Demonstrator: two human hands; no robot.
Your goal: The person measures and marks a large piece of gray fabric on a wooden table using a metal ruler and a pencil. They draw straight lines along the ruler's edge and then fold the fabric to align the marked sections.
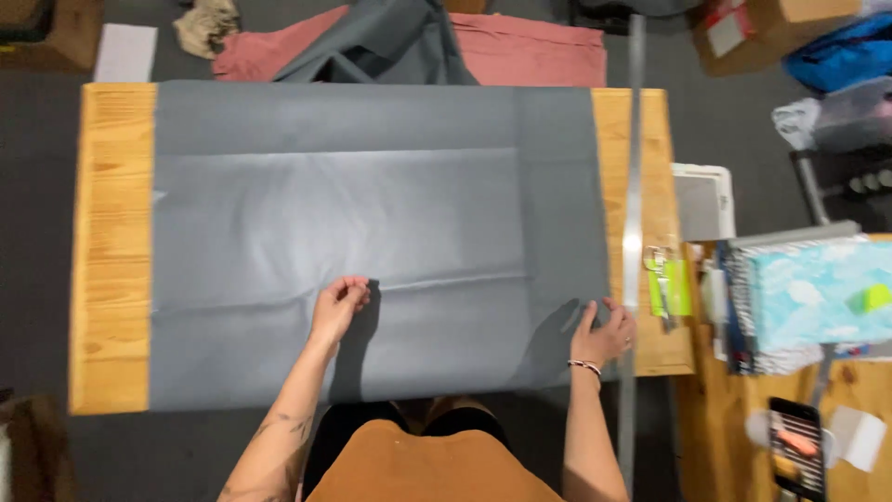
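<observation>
Both hands press grey fabric point(372, 214); long ruler point(634, 214), scissors point(658, 270) beside.

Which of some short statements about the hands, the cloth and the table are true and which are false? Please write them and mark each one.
1. A grey cloth lies spread flat over the wooden table. True.
2. The left hand holds scissors. False: its fingertips pinch the cloth at a crease, and the scissors lie on the table's right edge.
3. The right hand rests on the cloth near its right edge. True.
4. A long metal ruler lies along the right side of the table. True.
5. The cloth covers the whole tabletop. False: bare wood shows on both the left and right sides.
</observation>
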